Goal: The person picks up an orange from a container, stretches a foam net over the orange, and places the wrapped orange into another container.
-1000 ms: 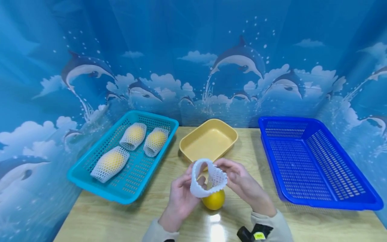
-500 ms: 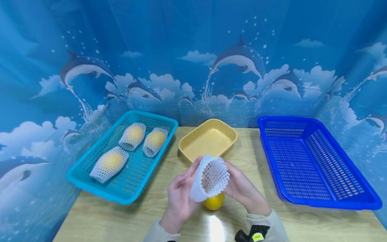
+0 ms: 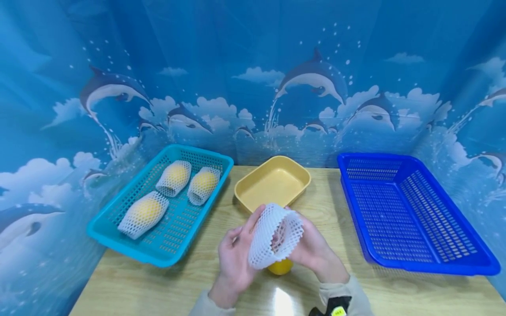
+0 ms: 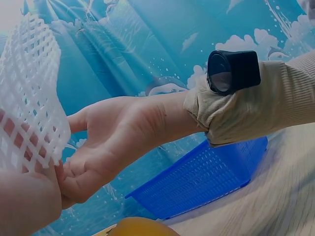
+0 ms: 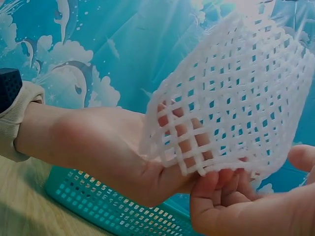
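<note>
Both hands hold a white foam net sleeve [image 3: 262, 239], its wide mouth facing up and to the right in the head view. My left hand [image 3: 235, 263] is at its left side; in the right wrist view the left fingers [image 5: 184, 135] show through the mesh. My right hand [image 3: 316, 250] grips it from the right, and its curled fingertips [image 5: 209, 182] pinch the lower rim in the right wrist view. Below the sleeve, a round yellow fruit [image 3: 281, 267] sits on the table, partly hidden by the net.
A teal basket [image 3: 158, 259] at left holds 3 yellow fruits in foam nets, one being a netted fruit [image 3: 147, 213] near its front. A yellow tray [image 3: 272, 184] stands behind the hands. The blue basket [image 3: 399, 219] is at right on the wooden table [image 3: 158, 289].
The foam net has been turned between the hands, so its mouth now faces more to the right. The right hand has moved slightly left and covers more of the fruit below.
</note>
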`<state>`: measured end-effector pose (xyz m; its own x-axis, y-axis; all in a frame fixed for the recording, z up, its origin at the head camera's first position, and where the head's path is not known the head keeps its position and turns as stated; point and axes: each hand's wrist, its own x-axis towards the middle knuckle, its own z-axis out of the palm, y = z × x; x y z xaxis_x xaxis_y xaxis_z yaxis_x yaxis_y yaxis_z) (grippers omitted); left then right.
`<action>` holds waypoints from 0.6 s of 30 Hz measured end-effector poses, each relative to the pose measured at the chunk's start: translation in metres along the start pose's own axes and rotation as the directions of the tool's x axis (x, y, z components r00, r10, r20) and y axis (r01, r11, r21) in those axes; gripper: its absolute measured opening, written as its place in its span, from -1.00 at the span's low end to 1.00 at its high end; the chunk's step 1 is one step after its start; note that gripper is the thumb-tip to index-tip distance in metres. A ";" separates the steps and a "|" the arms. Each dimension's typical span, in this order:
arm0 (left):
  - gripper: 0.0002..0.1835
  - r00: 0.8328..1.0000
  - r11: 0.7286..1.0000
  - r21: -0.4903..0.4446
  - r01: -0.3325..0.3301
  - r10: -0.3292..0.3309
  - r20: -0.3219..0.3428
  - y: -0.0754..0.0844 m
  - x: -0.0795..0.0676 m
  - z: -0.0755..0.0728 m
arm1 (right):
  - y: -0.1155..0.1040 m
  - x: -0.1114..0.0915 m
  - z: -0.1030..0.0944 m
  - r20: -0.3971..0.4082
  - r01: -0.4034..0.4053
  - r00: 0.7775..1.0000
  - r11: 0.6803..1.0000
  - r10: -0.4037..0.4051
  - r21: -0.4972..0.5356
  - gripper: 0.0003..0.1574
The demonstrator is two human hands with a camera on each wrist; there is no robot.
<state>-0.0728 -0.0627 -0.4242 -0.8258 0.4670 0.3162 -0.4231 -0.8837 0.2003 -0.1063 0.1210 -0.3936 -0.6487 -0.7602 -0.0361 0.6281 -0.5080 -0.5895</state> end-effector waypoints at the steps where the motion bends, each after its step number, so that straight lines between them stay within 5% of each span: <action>1: -0.30 1.000 1.000 0.000 0.001 -0.001 0.006 0.000 0.000 0.000 | 0.001 0.000 0.001 -0.001 0.002 1.000 1.000 -0.002 -0.002 -0.58; 8: -0.33 0.999 1.000 0.012 -0.004 0.004 0.038 -0.002 -0.002 -0.005 | 0.006 0.002 -0.001 0.011 0.081 0.997 0.996 -0.081 0.032 -0.59; 18: -0.34 0.999 1.000 -0.017 -0.015 0.014 -0.035 0.000 -0.004 -0.013 | 0.007 -0.003 -0.011 0.000 0.125 0.992 0.990 -0.125 0.060 -0.49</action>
<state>-0.0743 -0.0647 -0.4375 -0.8441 0.4532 0.2867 -0.4172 -0.8908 0.1800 -0.1043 0.1243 -0.4067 -0.7224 -0.6904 0.0383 0.5665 -0.6226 -0.5399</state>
